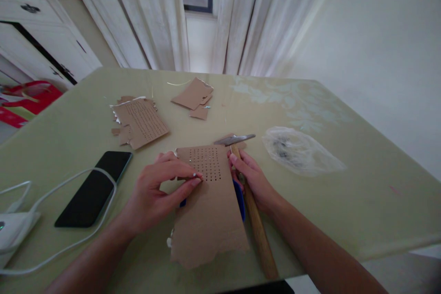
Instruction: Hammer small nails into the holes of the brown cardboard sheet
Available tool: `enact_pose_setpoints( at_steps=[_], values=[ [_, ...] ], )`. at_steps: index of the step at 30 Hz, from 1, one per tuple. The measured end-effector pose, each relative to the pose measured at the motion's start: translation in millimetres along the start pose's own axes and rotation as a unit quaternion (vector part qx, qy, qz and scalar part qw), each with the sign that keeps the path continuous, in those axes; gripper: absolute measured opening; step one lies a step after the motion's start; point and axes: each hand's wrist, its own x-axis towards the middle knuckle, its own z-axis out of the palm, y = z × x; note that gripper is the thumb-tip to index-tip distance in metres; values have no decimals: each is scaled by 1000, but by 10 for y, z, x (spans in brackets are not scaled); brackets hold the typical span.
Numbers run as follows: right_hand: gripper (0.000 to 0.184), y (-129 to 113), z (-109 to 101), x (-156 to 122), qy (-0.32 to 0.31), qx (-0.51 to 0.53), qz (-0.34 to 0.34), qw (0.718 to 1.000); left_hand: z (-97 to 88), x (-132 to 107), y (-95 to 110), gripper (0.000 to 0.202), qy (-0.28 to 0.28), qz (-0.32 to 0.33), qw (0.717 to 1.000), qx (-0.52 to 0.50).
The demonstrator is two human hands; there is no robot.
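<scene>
My left hand pinches cardboard at holes; right hand grips its right edge, hammer beneath, handle running near-far.

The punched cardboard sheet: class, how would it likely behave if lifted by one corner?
Probably light and fairly stiff: the cardboard sheet lies nearly flat over a blue object. It may bend or tear at the hole grid and ragged lower edge. Unlikely to roll.

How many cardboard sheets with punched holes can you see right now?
2. One sheet lies nearest, beside the hammer; the other sheet is farther back left, beyond the phone. Plain scraps at the back might hide more.
</scene>
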Motion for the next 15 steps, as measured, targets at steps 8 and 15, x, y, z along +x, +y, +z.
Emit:
enact_pose_setpoints(
  at_steps=[8,15],
  values=[
    [39,2,-2,22,-3,3,2,1000,10,4,8,16,0,3,1000,-4],
    [41,-8,3,11,-5,6,-2,1000,11,14,21,18,-3,16,1000,-2]
  ],
)
